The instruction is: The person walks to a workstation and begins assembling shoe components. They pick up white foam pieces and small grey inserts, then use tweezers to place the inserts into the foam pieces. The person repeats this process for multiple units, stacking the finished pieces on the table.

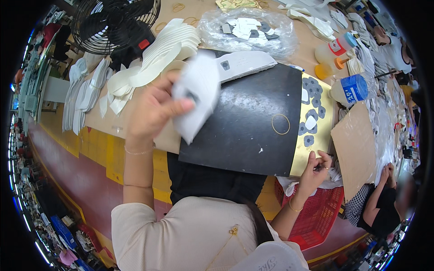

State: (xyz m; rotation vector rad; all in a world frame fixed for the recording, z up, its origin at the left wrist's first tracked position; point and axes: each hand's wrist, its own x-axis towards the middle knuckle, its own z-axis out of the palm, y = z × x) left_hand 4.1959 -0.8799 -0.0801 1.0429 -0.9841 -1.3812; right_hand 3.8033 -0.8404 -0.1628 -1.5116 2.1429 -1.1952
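My left hand (pixel 156 106) is raised over the left part of a black mat (pixel 244 131), its thumb and fingers closed on a white shoe-shaped piece (pixel 199 81). Motion smears that piece, and a grey patch shows beside my thumb. Similar white pieces (pixel 253 62) lie stacked at the mat's far edge, the top one bearing a grey patch. Several dark grey patches (pixel 308 141) and some white ones rest on a gold sheet (pixel 298 163). At the sheet's near right edge is my right hand (pixel 312 174), fingers curled in around something small and dark that I cannot make out.
A black fan (pixel 115 22) stands far left by layered cream pieces (pixel 167 49). Beyond the mat lies a plastic bag (pixel 210 27) of patches. Bottles (pixel 355 88) and cardboard (pixel 357 144) flank the gold sheet. A red basket (pixel 332 217) sits below; another person (pixel 382 203) is at right.
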